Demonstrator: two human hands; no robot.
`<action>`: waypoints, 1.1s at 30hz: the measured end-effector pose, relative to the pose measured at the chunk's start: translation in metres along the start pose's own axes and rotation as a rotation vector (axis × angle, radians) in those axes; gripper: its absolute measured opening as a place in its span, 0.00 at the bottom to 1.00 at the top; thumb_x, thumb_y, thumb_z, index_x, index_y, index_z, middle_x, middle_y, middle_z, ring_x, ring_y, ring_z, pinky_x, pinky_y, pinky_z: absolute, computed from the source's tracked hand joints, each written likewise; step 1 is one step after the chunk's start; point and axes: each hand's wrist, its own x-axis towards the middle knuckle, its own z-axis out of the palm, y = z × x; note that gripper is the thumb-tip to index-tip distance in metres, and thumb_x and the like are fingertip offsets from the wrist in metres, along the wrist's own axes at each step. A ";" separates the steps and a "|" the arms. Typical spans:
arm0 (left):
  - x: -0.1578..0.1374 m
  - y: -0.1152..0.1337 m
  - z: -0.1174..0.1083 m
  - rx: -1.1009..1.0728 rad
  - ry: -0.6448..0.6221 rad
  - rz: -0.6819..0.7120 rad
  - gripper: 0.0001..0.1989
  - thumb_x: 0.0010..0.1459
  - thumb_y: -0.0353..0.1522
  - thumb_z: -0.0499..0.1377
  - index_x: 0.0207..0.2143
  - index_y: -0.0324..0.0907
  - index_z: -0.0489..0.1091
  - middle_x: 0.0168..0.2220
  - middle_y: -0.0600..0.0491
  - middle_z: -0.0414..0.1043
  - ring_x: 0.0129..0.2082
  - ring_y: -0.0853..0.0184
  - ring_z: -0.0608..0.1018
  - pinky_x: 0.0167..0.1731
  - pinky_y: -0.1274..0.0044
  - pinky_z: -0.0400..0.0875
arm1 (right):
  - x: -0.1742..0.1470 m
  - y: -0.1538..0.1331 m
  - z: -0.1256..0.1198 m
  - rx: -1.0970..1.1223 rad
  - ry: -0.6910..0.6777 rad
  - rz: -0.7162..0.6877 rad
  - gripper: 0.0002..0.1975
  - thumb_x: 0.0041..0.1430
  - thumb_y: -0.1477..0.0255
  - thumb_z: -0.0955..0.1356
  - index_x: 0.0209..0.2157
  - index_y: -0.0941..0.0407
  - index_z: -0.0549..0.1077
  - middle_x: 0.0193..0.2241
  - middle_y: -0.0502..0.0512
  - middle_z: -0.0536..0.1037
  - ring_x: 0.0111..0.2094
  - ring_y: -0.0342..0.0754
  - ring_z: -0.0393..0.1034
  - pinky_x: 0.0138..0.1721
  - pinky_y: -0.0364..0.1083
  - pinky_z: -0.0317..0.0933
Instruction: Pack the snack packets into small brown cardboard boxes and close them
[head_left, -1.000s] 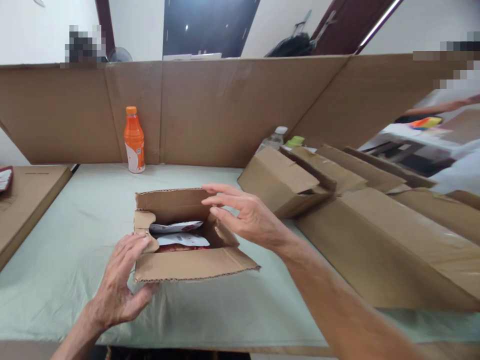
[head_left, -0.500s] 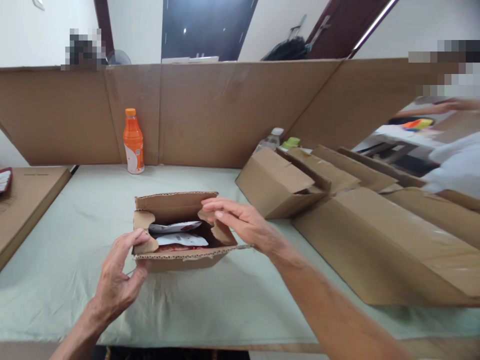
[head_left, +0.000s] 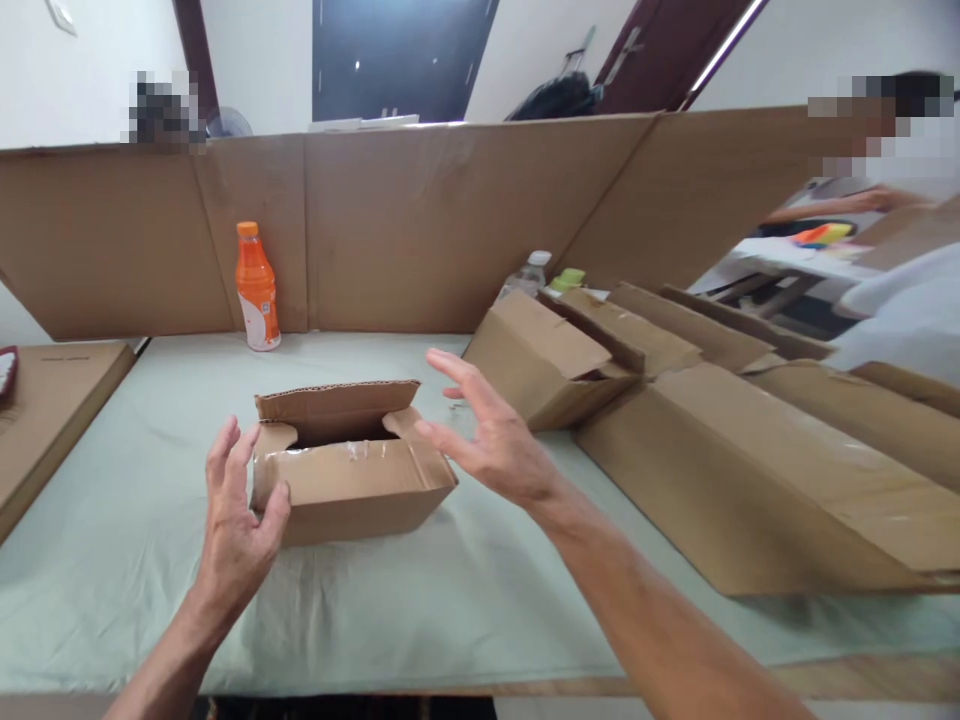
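Observation:
A small cardboard box sits on the pale green cloth in front of me. Its near flap is folded inward over the opening, while the far flap stands up. The packets inside are hidden beneath the near flap. My left hand is at the box's left end, fingers apart, with the thumb at the near left corner; I cannot tell if it touches. At the right end, my right hand is spread with nothing in it, its thumb close to the right side flap.
An orange bottle stands against the cardboard partition. Several open cardboard boxes crowd the right side, with a clear bottle behind them. A flat carton lies at left. Another person is beyond the partition at right.
The near flap has been folded inward, covering the packets. My right hand has lifted away from the right flap and opened; my left hand has let go of the left flap.

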 end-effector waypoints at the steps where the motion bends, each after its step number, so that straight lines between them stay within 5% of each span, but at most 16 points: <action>1: 0.000 -0.001 0.001 -0.005 -0.004 -0.012 0.30 0.67 0.33 0.57 0.69 0.49 0.56 0.71 0.39 0.53 0.70 0.48 0.61 0.63 0.49 0.67 | 0.001 0.002 0.001 -0.012 -0.045 -0.010 0.30 0.64 0.57 0.68 0.66 0.48 0.64 0.67 0.59 0.66 0.67 0.61 0.61 0.62 0.64 0.65; 6: -0.002 -0.010 0.004 -0.015 -0.031 -0.026 0.28 0.67 0.35 0.56 0.68 0.50 0.57 0.71 0.40 0.54 0.70 0.48 0.62 0.63 0.49 0.67 | -0.009 0.008 -0.001 -0.058 -0.280 -0.113 0.16 0.69 0.61 0.66 0.53 0.50 0.76 0.56 0.58 0.78 0.58 0.59 0.72 0.61 0.63 0.65; 11: -0.003 -0.013 0.003 -0.059 -0.156 -0.058 0.18 0.70 0.36 0.53 0.58 0.47 0.71 0.67 0.43 0.62 0.67 0.51 0.68 0.62 0.52 0.69 | -0.030 0.011 -0.005 -0.134 -0.374 -0.152 0.33 0.66 0.58 0.69 0.69 0.49 0.61 0.62 0.60 0.73 0.64 0.61 0.66 0.61 0.63 0.65; 21: -0.001 -0.025 0.004 -0.100 -0.153 -0.057 0.17 0.71 0.38 0.52 0.56 0.49 0.74 0.68 0.47 0.62 0.67 0.51 0.68 0.65 0.52 0.66 | 0.001 0.017 0.003 -0.164 -0.596 -0.135 0.36 0.47 0.58 0.81 0.55 0.54 0.72 0.73 0.69 0.52 0.74 0.67 0.41 0.69 0.68 0.49; 24: 0.002 -0.029 0.004 -0.107 -0.149 -0.076 0.17 0.71 0.40 0.53 0.57 0.50 0.73 0.69 0.49 0.61 0.68 0.50 0.66 0.68 0.51 0.62 | 0.018 0.016 0.009 -0.074 -0.654 -0.145 0.37 0.46 0.58 0.82 0.55 0.55 0.70 0.71 0.70 0.56 0.74 0.63 0.41 0.69 0.64 0.49; 28: 0.006 -0.027 0.003 -0.118 -0.154 -0.111 0.17 0.71 0.41 0.53 0.56 0.49 0.73 0.69 0.50 0.60 0.69 0.50 0.65 0.70 0.51 0.56 | 0.024 0.013 0.011 -0.049 -0.638 -0.206 0.50 0.48 0.57 0.81 0.68 0.57 0.61 0.70 0.69 0.58 0.72 0.61 0.46 0.70 0.62 0.47; 33: 0.008 -0.019 0.009 -0.130 -0.125 -0.094 0.17 0.71 0.41 0.52 0.54 0.48 0.74 0.68 0.49 0.62 0.68 0.52 0.66 0.71 0.53 0.55 | 0.010 0.001 -0.001 -0.163 -0.618 -0.194 0.45 0.50 0.58 0.80 0.67 0.52 0.66 0.67 0.65 0.61 0.67 0.63 0.54 0.66 0.63 0.53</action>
